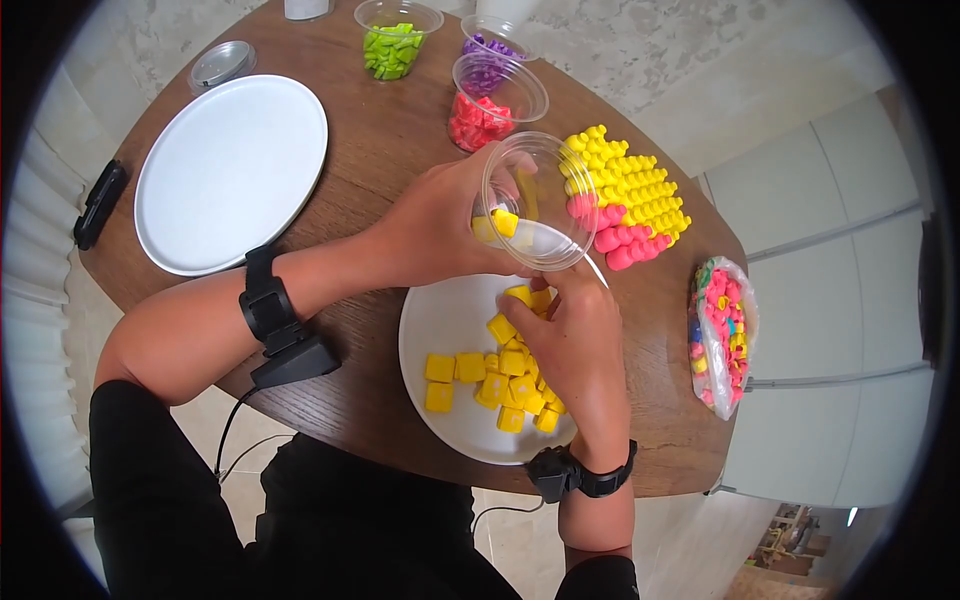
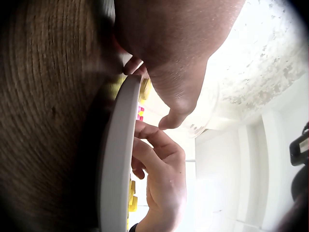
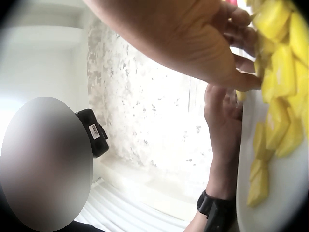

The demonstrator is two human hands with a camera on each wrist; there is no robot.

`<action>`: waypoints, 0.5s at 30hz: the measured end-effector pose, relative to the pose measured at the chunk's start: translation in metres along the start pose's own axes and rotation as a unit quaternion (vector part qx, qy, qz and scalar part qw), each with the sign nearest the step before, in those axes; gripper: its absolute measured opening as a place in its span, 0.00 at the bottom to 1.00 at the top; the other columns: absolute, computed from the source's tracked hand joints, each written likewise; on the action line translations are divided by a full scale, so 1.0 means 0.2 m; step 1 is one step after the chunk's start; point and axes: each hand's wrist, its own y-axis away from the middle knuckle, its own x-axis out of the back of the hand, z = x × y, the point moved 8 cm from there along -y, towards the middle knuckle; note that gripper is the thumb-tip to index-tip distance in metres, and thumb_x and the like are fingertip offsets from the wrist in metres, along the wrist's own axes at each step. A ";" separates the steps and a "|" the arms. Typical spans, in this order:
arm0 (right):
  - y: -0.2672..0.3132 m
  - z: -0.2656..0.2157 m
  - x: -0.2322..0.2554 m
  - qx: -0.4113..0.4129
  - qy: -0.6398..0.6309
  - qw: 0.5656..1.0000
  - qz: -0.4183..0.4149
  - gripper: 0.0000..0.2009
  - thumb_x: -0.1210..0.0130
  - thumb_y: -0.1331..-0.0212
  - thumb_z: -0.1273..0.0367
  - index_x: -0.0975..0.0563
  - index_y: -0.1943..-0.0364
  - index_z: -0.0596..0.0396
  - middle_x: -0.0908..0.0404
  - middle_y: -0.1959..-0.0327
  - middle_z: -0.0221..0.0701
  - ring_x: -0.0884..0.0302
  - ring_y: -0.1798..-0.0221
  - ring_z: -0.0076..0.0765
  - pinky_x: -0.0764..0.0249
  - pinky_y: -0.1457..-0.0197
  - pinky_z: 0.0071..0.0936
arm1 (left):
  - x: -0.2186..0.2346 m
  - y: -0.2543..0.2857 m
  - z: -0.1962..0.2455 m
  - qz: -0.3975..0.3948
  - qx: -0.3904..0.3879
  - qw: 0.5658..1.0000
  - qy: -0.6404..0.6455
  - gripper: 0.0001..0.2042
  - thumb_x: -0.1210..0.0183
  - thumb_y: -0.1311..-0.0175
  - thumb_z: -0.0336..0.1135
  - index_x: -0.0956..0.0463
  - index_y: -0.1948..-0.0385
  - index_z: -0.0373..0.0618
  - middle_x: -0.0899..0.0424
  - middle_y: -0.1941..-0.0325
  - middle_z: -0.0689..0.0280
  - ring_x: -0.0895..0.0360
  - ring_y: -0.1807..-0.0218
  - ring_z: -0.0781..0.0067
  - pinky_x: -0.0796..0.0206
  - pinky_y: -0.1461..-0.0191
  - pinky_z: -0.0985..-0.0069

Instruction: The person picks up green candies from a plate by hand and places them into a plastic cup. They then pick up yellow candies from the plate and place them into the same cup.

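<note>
My left hand (image 1: 440, 225) grips a clear plastic cup (image 1: 535, 200) tilted on its side above the far rim of a white plate (image 1: 440, 320); a few yellow blocks (image 1: 497, 224) lie inside the cup. My right hand (image 1: 570, 330) reaches over the plate and pinches yellow blocks (image 1: 530, 296) just below the cup's mouth. A heap of yellow blocks (image 1: 490, 380) lies on the plate. In the right wrist view the yellow blocks (image 3: 280, 72) fill the right edge under my fingers (image 3: 241, 79). In the left wrist view the plate's rim (image 2: 118, 159) runs upright beside my right hand (image 2: 161, 174).
An empty white plate (image 1: 230, 170) sits at the left. Cups of green (image 1: 395, 40), purple (image 1: 490, 45) and red pieces (image 1: 485, 105) stand at the back. A yellow-and-pink block assembly (image 1: 630, 195) lies right of the cup, a bag of mixed pieces (image 1: 720, 335) near the table's right edge.
</note>
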 end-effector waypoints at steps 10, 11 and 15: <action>0.00 0.01 -0.01 0.023 -0.008 1.000 0.012 0.13 0.29 0.46 0.74 0.14 0.55 0.61 0.15 0.61 0.42 0.14 0.63 0.48 0.19 0.57 0.43 | 0.00 0.00 0.02 0.004 -0.022 1.000 -0.010 0.49 0.14 0.55 0.35 0.33 0.27 0.37 0.18 0.46 0.64 0.23 0.51 0.79 0.25 0.43 0.77; 0.00 0.00 -0.01 0.023 -0.008 1.000 0.012 0.13 0.29 0.46 0.74 0.14 0.55 0.61 0.15 0.61 0.42 0.14 0.63 0.48 0.19 0.57 0.43 | 0.00 0.00 0.02 0.004 -0.022 1.000 -0.010 0.49 0.14 0.55 0.35 0.33 0.27 0.37 0.18 0.46 0.64 0.23 0.51 0.79 0.25 0.43 0.77; 0.00 0.00 -0.02 0.013 -0.051 0.999 -0.006 0.12 0.28 0.46 0.76 0.15 0.58 0.64 0.26 0.74 0.29 0.29 0.72 0.25 0.29 0.65 0.28 | 0.01 0.00 0.01 0.011 -0.020 1.000 -0.015 0.44 0.16 0.57 0.44 0.29 0.35 0.43 0.16 0.51 0.56 0.15 0.46 0.56 0.25 0.41 0.63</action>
